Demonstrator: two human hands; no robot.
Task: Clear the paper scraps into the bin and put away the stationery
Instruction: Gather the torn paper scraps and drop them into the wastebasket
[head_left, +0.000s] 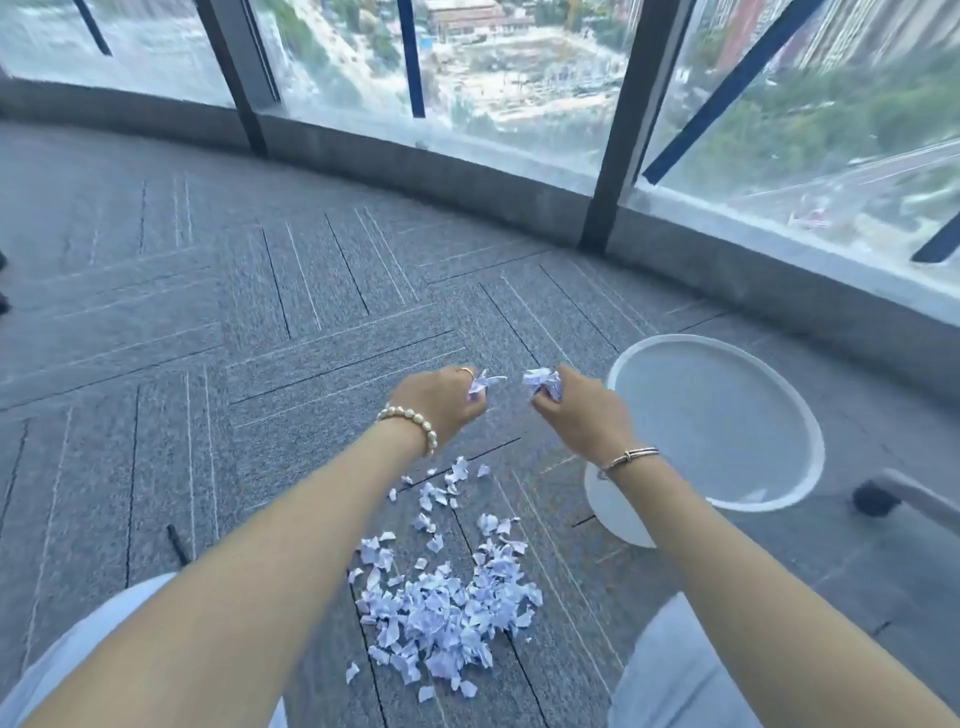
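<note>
Hands clench lilac scraps — left hand (439, 400), right hand (576, 410) — beside the white bin (795, 410); scrap pile (447, 608) nearer.

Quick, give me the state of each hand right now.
Left hand: closed, gripping a small bunch of pale purple paper scraps.
Right hand: closed, gripping another bunch of pale purple scraps, beside the white round bin.

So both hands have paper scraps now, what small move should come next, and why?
Probably swing both hands to the right, over the white bin, and let go. The left hand and right hand each grip a bunch of scraps above the carpet, not yet over the bin's opening. The bin looks empty, and a large pile of scraps waits on the floor.
</note>
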